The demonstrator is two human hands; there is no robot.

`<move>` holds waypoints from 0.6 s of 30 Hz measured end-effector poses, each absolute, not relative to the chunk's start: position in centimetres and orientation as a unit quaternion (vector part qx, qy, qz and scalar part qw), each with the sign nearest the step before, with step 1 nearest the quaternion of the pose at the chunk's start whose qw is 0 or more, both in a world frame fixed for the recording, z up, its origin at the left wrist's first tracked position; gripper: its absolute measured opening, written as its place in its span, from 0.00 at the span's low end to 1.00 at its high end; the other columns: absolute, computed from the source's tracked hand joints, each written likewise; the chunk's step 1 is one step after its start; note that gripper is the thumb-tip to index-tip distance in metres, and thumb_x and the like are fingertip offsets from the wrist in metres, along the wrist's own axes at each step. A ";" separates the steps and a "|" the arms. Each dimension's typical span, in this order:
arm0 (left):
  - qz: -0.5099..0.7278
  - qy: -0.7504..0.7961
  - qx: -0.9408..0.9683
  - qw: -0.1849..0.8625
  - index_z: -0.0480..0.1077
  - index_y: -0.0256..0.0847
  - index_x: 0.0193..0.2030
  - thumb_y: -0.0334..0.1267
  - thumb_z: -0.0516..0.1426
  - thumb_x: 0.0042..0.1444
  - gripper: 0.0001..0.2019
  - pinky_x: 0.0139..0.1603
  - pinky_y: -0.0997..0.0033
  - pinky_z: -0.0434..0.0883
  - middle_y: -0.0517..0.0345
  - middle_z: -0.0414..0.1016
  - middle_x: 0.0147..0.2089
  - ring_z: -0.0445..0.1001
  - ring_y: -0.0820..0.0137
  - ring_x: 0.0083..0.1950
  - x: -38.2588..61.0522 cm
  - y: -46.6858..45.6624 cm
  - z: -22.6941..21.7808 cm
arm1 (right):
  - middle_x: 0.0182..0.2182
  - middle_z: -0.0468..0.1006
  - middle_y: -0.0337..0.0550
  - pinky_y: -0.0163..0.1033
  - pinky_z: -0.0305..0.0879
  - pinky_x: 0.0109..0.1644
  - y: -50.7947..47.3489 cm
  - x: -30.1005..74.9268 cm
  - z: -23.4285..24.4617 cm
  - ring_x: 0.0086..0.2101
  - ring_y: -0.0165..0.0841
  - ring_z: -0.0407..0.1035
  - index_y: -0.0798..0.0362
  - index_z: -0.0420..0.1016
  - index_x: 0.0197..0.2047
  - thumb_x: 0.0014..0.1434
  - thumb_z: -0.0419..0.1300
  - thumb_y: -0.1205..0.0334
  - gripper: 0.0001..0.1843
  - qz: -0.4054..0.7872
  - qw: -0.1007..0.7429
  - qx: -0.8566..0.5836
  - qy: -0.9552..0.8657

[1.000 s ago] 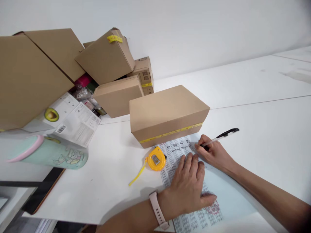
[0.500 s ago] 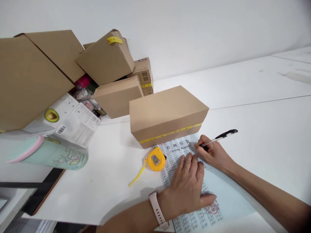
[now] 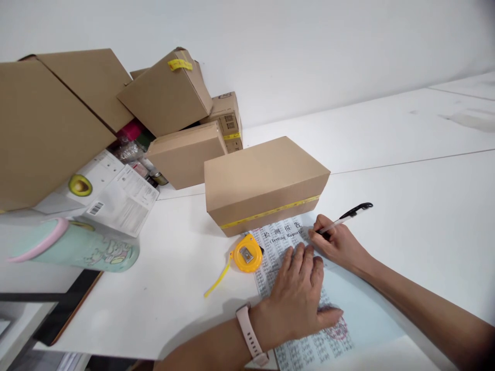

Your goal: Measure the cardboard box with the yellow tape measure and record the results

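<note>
My left hand (image 3: 297,296) lies flat and open on a printed sheet (image 3: 350,314) on the white table (image 3: 406,196), with a pale watch on its wrist. My right hand (image 3: 340,245) is closed on a pen (image 3: 346,216) with a black cap, its tip on the top part of the sheet. A brown cardboard box (image 3: 265,183) with a yellow tape strip lies just beyond the sheet. A yellow tape measure (image 3: 246,253) with its tab pulled out sits left of the sheet, near my left fingers.
Several cardboard boxes (image 3: 170,95) are piled at the back left against the wall. A white carton with an avocado picture (image 3: 104,193) leans under them. A mint-green bottle (image 3: 77,247) with a pink rim lies on its side at the left.
The view has shifted slightly. The pen tip and my right hand have barely moved on the sheet; my left hand stays flat.
</note>
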State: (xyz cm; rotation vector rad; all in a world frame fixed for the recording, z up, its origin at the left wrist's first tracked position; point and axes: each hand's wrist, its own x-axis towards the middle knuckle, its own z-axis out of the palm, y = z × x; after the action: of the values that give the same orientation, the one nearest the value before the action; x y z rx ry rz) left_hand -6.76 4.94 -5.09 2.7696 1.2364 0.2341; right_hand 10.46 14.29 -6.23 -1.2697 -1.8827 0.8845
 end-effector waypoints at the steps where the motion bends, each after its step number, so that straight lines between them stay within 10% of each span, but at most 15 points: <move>1: 0.077 0.407 0.909 0.050 0.52 0.23 0.70 0.61 0.46 0.66 0.41 0.74 0.48 0.49 0.30 0.53 0.73 0.45 0.46 0.76 -6.8 4.9 -5.1 | 0.16 0.61 0.31 0.33 0.50 0.21 14.3 10.5 -6.2 0.18 0.26 0.55 0.48 0.59 0.28 0.60 0.56 0.58 0.11 0.340 0.345 -0.489 -0.725; 18: 0.078 0.406 0.909 0.050 0.53 0.23 0.70 0.61 0.46 0.66 0.41 0.74 0.48 0.49 0.31 0.53 0.73 0.46 0.46 0.76 -6.7 5.0 -5.0 | 0.16 0.59 0.29 0.33 0.50 0.20 14.4 10.4 -6.3 0.17 0.26 0.54 0.47 0.58 0.28 0.59 0.56 0.58 0.11 0.345 0.349 -0.497 -0.716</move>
State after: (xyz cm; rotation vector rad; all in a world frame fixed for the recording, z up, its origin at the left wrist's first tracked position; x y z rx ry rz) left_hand -6.74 5.00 -5.01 2.7691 1.2382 0.2364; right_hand 10.43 14.36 -6.31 -1.2876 -1.8563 0.8931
